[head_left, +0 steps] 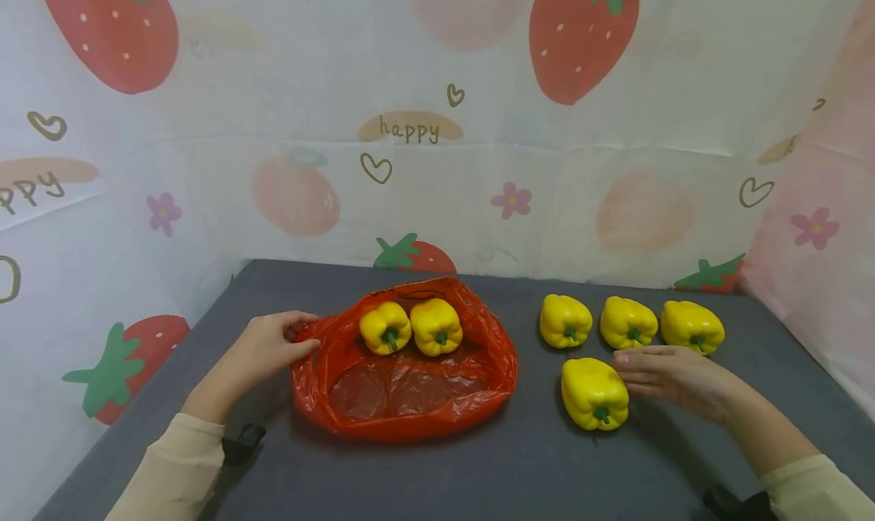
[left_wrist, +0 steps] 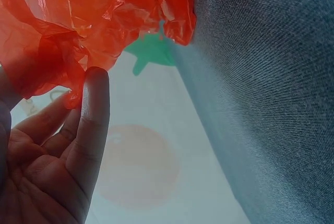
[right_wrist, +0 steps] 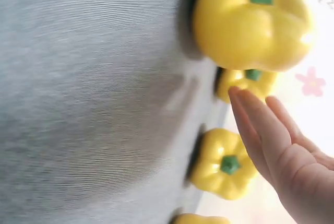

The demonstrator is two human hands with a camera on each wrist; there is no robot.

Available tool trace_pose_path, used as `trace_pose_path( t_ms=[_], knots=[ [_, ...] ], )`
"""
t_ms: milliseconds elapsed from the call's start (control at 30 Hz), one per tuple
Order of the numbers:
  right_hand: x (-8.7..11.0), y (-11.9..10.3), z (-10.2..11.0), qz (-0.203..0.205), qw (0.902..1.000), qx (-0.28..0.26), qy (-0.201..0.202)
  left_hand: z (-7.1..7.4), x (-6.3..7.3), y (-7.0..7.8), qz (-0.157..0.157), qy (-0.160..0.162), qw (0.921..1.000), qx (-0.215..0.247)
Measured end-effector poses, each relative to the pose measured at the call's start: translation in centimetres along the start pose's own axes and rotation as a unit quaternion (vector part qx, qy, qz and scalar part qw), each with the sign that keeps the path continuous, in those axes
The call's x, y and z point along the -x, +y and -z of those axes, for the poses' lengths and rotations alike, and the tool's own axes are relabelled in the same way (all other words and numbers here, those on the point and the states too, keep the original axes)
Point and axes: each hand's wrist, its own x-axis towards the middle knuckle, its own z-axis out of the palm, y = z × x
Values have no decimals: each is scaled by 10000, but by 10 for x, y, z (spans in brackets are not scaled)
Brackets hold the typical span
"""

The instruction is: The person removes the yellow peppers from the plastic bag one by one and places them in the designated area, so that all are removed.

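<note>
A red plastic bag (head_left: 410,422) lies with its mouth spread wide on the grey table. Two yellow bell peppers, one of them a left pepper (head_left: 383,323), sit inside at its back. My left hand (head_left: 270,348) pinches the bag's left rim between thumb and fingers; the left wrist view shows the crumpled film (left_wrist: 78,46) at the fingertips. Beside a front yellow bell pepper (head_left: 593,392) is my right hand (head_left: 677,377), its fingers fairly straight and nothing gripped. In the right wrist view the hand (right_wrist: 282,151) appears just apart from the nearest pepper (right_wrist: 250,25).
Behind the front pepper stand three more yellow bell peppers in a row: a left one (head_left: 565,321), a middle one (head_left: 627,322) and a right one (head_left: 692,327). A printed cloth (head_left: 444,65) with strawberries hangs around the back and sides of the grey table (head_left: 437,483).
</note>
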Motion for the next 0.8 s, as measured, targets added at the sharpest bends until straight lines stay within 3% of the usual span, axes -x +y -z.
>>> trace_pose_path(
  t_ms=[233, 600, 800],
  knots=[
    [3, -18, -9, 458, 9978, 135, 452, 0, 0, 1, -24, 26, 10000, -17],
    [-6, -50, -60, 533, 9790, 1070, 1649, -1, -1, 1, -95, 39, 9999, 24],
    [-14, -61, -83, 705, 9786, 784, 1768, -1, 1, 1, -64, 4, 10000, 57]
  ],
)
